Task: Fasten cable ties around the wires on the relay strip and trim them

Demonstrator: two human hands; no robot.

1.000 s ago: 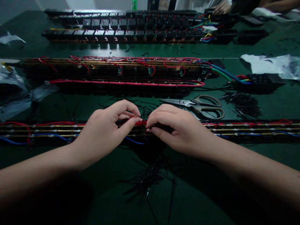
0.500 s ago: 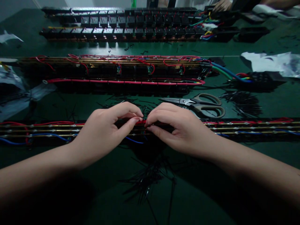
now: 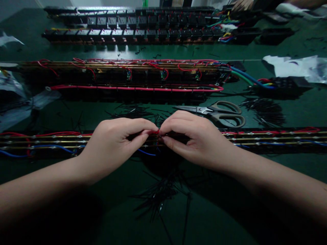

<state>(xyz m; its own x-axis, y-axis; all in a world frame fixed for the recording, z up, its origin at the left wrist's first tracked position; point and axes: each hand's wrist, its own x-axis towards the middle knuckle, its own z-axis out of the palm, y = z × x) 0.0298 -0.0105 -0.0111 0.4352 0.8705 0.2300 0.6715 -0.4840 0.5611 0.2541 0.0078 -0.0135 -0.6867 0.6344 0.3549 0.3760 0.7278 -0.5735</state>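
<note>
A long black strip with brass rails runs across in front of me, with red and blue wires along it. My left hand is closed in a pinch over the middle of this strip, at a red wire. From the other side, my right hand pinches at the same spot, its fingertips almost meeting the left ones. Whatever small thing lies between the fingertips is too dark and hidden to make out. Below the fingers, a blue wire sticks out loose.
Scissors lie just beyond my right hand, beside a pile of black cable ties. More ties lie nearer me. Further back are another wired strip and rows of black socket modules. Another person's hand shows at top right.
My left hand's thumb and forefinger have drawn together and moved slightly right, towards the right fingertips. My right hand has hardly moved.
</note>
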